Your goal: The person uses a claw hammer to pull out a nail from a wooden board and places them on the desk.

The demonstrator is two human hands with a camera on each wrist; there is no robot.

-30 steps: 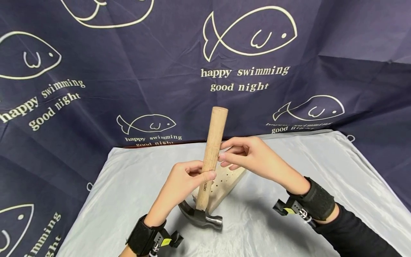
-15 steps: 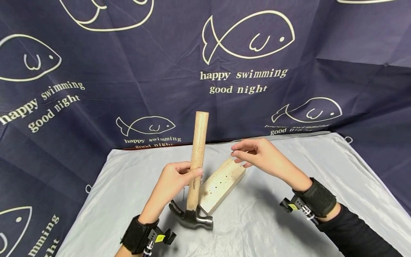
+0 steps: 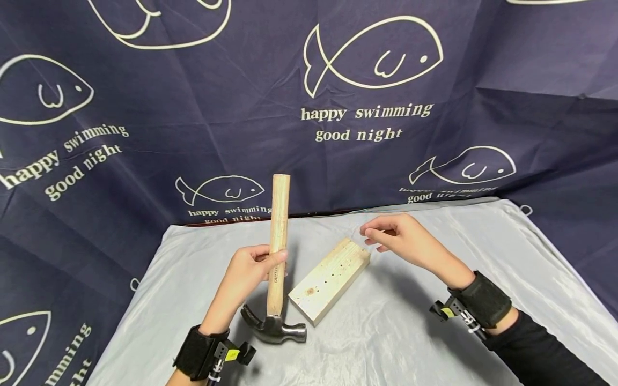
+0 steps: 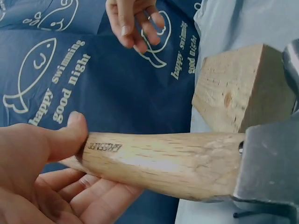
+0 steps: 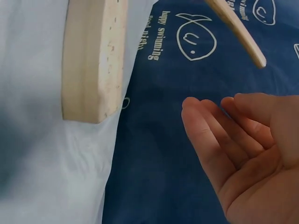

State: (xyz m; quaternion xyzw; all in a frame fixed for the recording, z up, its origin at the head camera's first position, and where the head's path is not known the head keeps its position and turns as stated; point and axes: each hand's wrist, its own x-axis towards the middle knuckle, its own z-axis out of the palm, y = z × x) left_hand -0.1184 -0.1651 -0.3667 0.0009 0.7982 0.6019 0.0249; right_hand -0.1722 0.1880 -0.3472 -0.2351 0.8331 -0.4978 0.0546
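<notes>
My left hand (image 3: pixel 247 267) grips a claw hammer (image 3: pixel 279 220) around the middle of its wooden handle, thumb across the front. Its handle end points up, and the dark metal head (image 3: pixel 273 328) hangs lowest. To the right of it lies a pale wooden block (image 3: pixel 333 279) with several small dark holes in its top. Past the block's far right end, my right hand (image 3: pixel 403 240) hovers with fingers loosely bent. In the right wrist view nothing sits between the fingers (image 5: pixel 196 126) and thumb.
A light grey cloth (image 3: pixel 386 332) covers the table. Behind it hangs a dark blue curtain (image 3: pixel 289 80) printed with fish and lettering. Low in the left wrist view, a small dark thin thing (image 4: pixel 236 215) shows beneath the hammer head.
My left hand has carried the hammer leftward, off the block, which now shows whole. The right hand has come away from the handle and drifted to the right.
</notes>
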